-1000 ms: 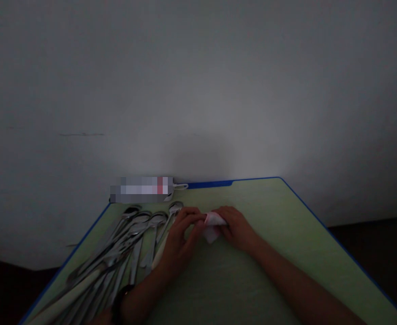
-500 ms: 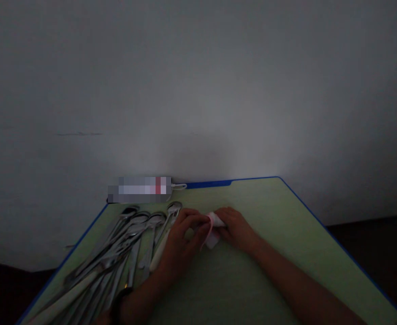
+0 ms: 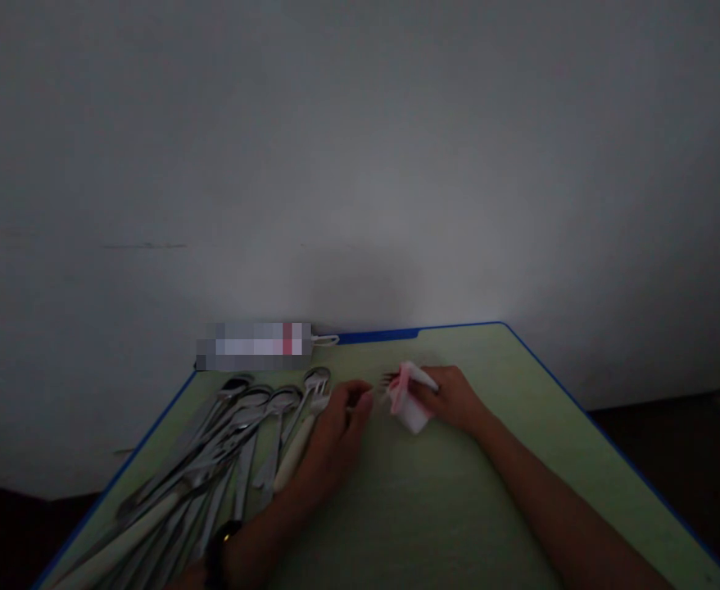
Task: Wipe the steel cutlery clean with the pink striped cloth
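Grey-white plaster is presented by the wall, by which the whole background is filled. Below it a pale green table is seen, its border trimmed in blue. The table's left side is covered by a pile of metal cutlery, in which spoons and forks are overlapped. At the far left corner, behind the pile, a pixelated object is set against the wall. The fingers of the right hand are closed together, and a pink-and-white cloth is pinched in them; whether the cloth is rested on the table cannot be told. The left hand is held curled, thumb near fingertips, to the left of the cloth; whether anything is gripped there cannot be told. Just beside that hand, and partly hidden by it, a pale-handled fork is laid at the pile's edge. A dark wristband is worn on the left wrist. From the cloth's left side, fork tines are projected toward the left fingertips. Smallest, a white loop is extended from the pixelated object.
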`<state>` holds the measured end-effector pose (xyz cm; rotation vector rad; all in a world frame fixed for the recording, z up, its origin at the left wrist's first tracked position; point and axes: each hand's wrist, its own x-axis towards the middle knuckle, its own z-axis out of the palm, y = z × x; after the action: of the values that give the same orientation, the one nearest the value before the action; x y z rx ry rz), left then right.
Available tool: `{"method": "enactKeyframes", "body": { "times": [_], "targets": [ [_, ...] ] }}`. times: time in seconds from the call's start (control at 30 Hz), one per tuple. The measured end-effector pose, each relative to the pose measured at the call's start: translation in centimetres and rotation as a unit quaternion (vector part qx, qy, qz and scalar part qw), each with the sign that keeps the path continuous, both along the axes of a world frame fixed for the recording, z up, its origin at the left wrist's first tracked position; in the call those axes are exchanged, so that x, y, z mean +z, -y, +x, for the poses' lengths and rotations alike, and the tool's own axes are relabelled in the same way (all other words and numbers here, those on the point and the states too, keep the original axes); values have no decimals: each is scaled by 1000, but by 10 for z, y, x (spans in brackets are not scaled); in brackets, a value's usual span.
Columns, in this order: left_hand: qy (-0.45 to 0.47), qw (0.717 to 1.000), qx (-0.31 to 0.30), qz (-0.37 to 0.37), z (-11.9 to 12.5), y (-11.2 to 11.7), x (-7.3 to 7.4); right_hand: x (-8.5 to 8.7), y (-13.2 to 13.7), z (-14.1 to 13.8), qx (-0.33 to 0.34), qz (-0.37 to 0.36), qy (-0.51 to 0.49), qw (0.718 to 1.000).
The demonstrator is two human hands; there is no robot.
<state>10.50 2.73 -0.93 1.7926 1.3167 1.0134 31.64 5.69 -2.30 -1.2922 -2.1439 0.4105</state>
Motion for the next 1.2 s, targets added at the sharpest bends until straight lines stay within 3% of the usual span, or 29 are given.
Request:
{"method": "enactKeyframes", "body": {
  "times": [0.17,0.37,0.53,0.67,0.77,0.87,1.03,1.13,1.2],
  "targets": [
    [-87,996,-26,3,1,5,1,-8,9,-29,64,62,82,993],
    [-187,979,-82,21,-2,3,-1,-8,5,-22,50,57,88,993],
    [-142,988,-50,-23,-2,0,0,-5,-3,-15,-13,-47,-81,996],
    [-79,996,0,-50,-4,-2,-1,-7,-8,-9,-102,-82,-231,964],
    [-69,996,2,-53,-5,-3,-4,-7,-9,-5,-123,-88,-271,951],
    [-83,996,-5,-36,-4,-1,-3,-5,-6,-8,-85,-72,-235,965],
    [-73,996,-45,-16,-2,2,3,-3,6,-22,53,-30,-32,998],
    [-69,996,-54,-11,-2,2,4,-4,7,-25,66,13,34,997],
    [-72,996,-46,-11,-2,1,4,-4,3,-22,63,10,23,998]
  ]
}}
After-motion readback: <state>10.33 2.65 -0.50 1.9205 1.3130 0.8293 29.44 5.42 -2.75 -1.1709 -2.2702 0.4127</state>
